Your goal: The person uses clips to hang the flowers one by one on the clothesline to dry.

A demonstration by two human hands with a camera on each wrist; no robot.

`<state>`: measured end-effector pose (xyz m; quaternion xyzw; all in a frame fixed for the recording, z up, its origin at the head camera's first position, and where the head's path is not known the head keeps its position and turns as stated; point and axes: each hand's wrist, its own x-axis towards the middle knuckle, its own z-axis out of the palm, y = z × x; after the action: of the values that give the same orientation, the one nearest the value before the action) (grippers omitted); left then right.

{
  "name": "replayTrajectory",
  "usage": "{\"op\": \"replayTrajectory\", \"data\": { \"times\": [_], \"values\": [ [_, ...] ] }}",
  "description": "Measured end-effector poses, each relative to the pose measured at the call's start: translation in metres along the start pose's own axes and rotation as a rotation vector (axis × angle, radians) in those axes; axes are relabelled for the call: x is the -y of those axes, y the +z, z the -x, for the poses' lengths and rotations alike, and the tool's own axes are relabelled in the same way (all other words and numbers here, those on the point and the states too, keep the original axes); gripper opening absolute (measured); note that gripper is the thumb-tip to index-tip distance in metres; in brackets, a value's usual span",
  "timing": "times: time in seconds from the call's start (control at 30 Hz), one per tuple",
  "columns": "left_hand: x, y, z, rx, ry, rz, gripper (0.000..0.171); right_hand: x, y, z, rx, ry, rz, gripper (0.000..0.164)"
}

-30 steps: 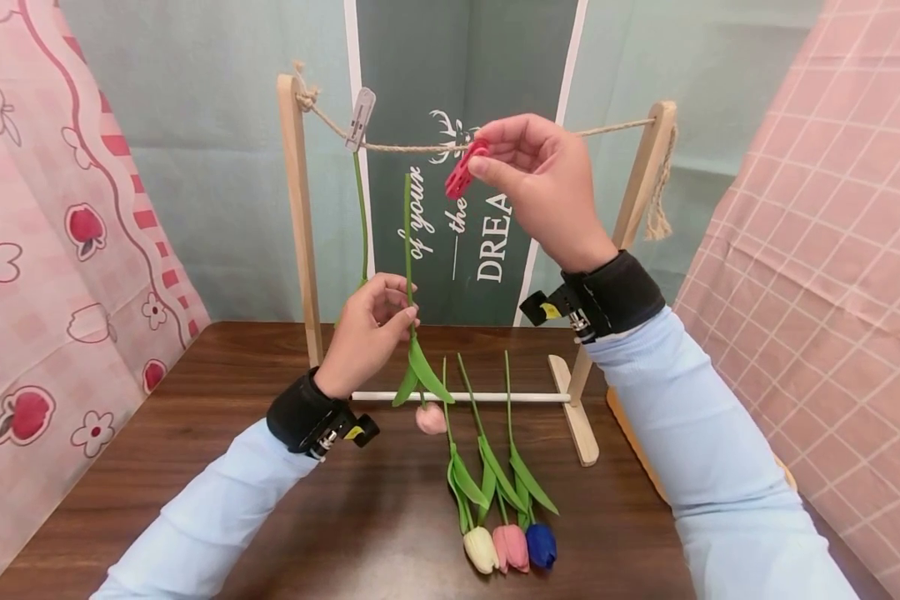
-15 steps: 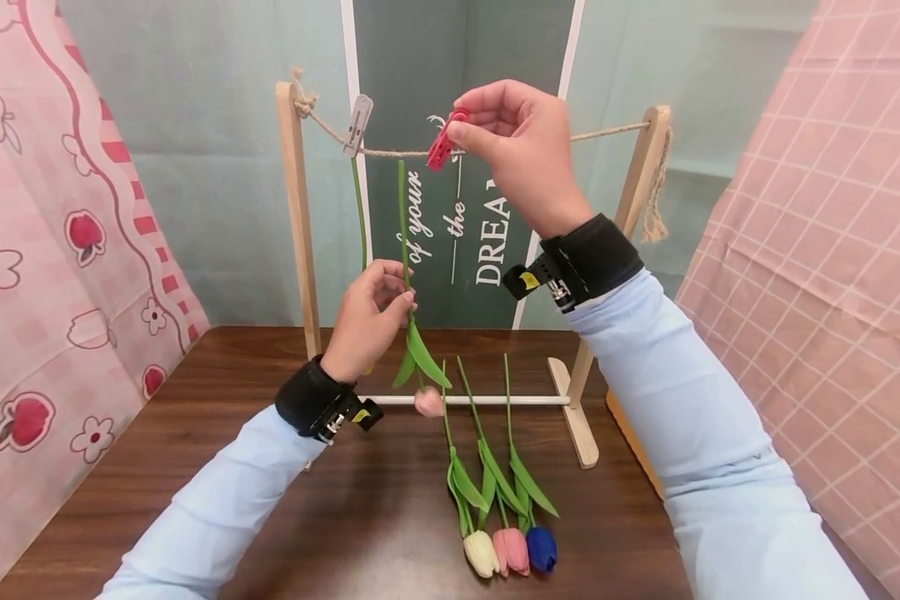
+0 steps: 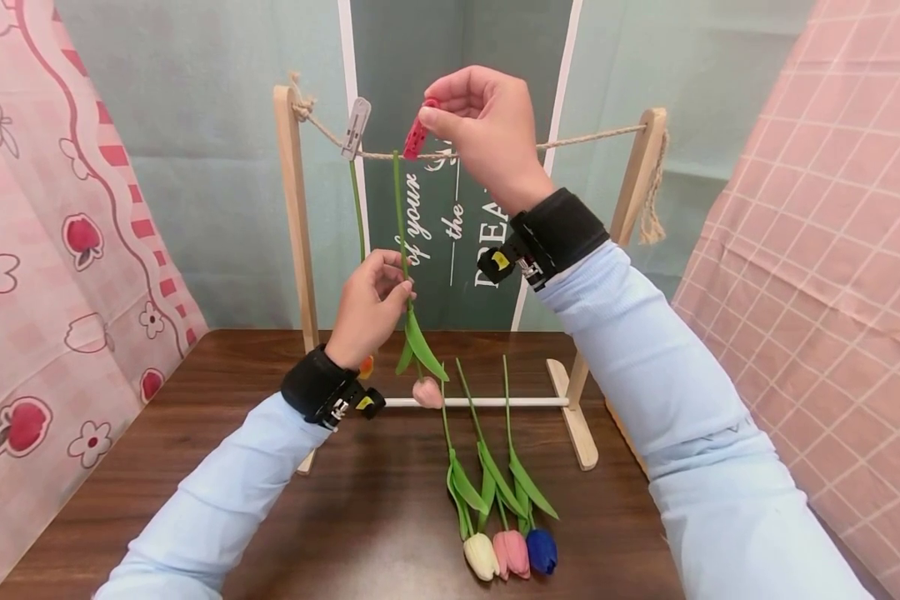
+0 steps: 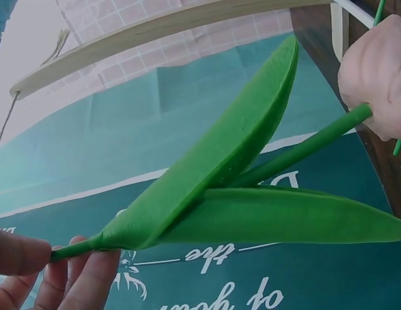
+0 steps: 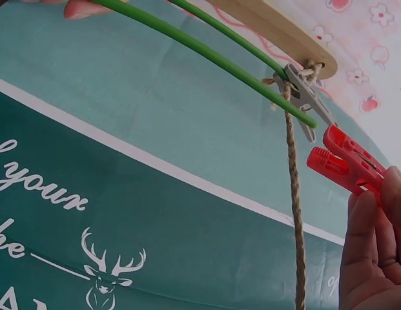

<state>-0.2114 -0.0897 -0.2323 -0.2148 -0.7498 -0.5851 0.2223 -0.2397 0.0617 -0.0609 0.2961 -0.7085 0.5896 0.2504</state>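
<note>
Left hand (image 3: 370, 304): I'm seeing thumb and fingers pinching the pale pink tulip (image 3: 422, 343) by its stem, bloom hanging toward 6 o'clock.
Right hand (image 3: 487, 133): thumb and fingertips are pinching the red peg (image 3: 418, 135), whose free end is pointing to 7 o'clock.
Stem tip (image 5: 310, 121): it's sitting just beside the red peg, at 9 o'clock, crossing the rope (image 3: 596, 137); I can't tell whether it's touching.
Grey peg (image 3: 356, 127): it's clipping the rope at 9 o'clock of the stem tip, another green stem (image 3: 357, 200) hanging below, leaving a narrow gap between.
Rope edges: the left post (image 3: 296, 217) is standing near the grey peg; toward 3 o'clock a longer stretch is running to the right post (image 3: 640, 175), giving more room.
Table (image 3: 330, 517): cream (image 3: 482, 556), pink (image 3: 512, 553) and blue (image 3: 542, 551) tulips are lying together, blooms at 6 o'clock, stems reaching toward the white bar (image 3: 517, 402).
</note>
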Motion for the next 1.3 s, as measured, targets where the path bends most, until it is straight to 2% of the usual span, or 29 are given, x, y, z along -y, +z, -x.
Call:
{"op": "replayTrajectory", "data": {
  "times": [0.67, 1.0, 1.3],
  "values": [
    [0.004, -0.003, -0.005, -0.024, 0.001, -0.057, 0.02, -0.003, 0.02, -0.006, 0.053, 0.082, 0.093, 0.009],
    [0.005, 0.0, -0.005, -0.035, 0.024, -0.071, 0.021, -0.006, 0.022, -0.006, 0.076, 0.126, 0.113, 0.017],
    [0.005, -0.001, -0.003, -0.041, 0.005, -0.079, 0.02, -0.005, 0.021, -0.003, 0.095, 0.154, 0.127, 0.02]
  ]
}}
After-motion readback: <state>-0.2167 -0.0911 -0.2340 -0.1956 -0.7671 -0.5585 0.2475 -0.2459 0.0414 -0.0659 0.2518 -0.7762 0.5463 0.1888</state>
